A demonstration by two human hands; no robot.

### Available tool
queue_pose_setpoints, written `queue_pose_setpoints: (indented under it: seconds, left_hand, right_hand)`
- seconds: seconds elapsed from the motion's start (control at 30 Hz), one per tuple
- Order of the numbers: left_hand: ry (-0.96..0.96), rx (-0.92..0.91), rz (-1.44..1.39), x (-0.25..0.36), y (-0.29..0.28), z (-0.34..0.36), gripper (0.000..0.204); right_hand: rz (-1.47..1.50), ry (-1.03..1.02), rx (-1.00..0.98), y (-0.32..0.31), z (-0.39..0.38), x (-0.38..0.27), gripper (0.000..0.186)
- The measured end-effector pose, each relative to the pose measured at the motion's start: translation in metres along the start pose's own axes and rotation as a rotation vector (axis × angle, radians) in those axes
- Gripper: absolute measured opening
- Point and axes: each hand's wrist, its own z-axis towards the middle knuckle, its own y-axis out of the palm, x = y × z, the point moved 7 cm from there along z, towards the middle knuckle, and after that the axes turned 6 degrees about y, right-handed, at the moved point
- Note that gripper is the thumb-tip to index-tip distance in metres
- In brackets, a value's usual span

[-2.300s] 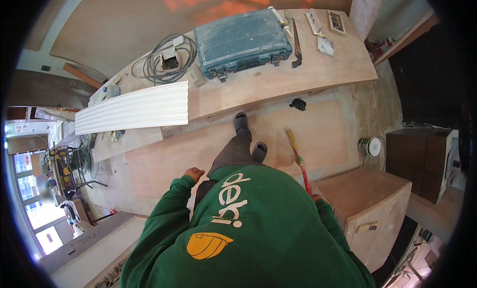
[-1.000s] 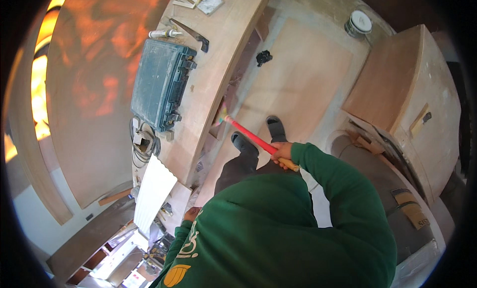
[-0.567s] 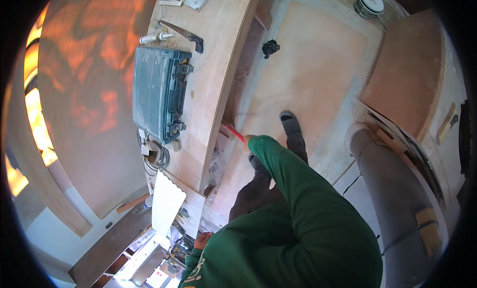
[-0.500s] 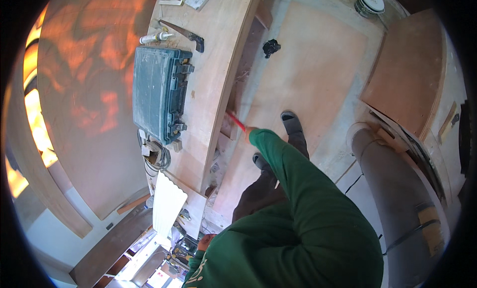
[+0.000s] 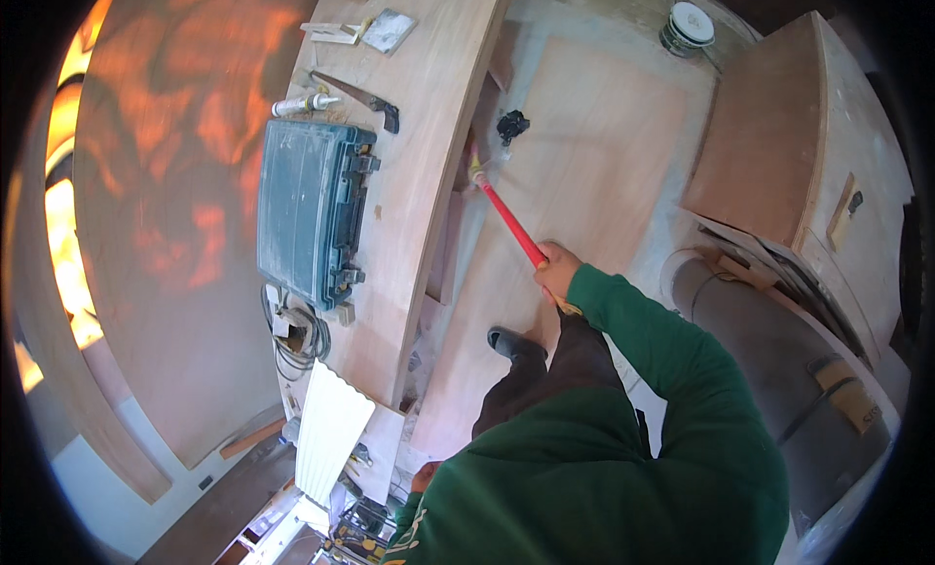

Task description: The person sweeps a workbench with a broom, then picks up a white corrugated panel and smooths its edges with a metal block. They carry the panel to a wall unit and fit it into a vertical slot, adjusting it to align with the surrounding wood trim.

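Observation:
My right hand (image 5: 555, 269) grips the wooden end of a long red-handled broom (image 5: 506, 214). Its far end (image 5: 477, 171) reaches the plywood floor (image 5: 584, 156) at the foot of a long plywood workbench (image 5: 429, 127). The green sleeve of that arm stretches forward over my dark trouser leg and black shoe (image 5: 514, 345). My left hand (image 5: 424, 475) hangs low by my side near the bench's end, small in the picture, and I cannot tell whether it holds anything.
On the bench lie a teal tool case (image 5: 312, 214), a coiled cable (image 5: 297, 326), a white tube (image 5: 302, 104) and a black-handled saw (image 5: 360, 95). A white ribbed sheet (image 5: 331, 433) lies on it too. A small black object (image 5: 511, 125), a round reel (image 5: 690, 24) and a plywood cabinet (image 5: 779, 146) are nearby.
My head has turned, so the bench now runs up the left of the view. My right arm has drawn back a little and the broom now points further along the bench's foot.

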Motion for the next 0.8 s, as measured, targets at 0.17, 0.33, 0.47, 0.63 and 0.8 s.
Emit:
queue_pose_setpoints:
  seconds: [0.17,0.33,0.47,0.63,0.8]
  left_hand:
    - [0.127,-0.181,0.268,-0.037,-0.024,-0.002,0.024]
    - [-0.005,-0.070,0.311,0.004,-0.026,-0.004,0.028]
    - [0.015,0.002,0.232,0.106,0.014,-0.048,0.032]
    - [0.127,0.011,0.333,0.029,-0.002,-0.003,0.036]
    - [0.062,0.023,0.503,0.106,0.032,-0.013,0.044]
  right_hand:
    - [0.156,-0.082,0.033,-0.008,0.057,-0.019,0.025]
    - [0.486,0.014,0.097,-0.036,0.196,-0.062,0.020]
    - [0.621,0.220,0.101,-0.024,0.203,-0.059,0.015]
    - [0.338,0.027,-0.100,-0.037,0.125,0.000,0.020]
    - [0.318,0.046,-0.042,-0.066,-0.034,-0.010,0.043]
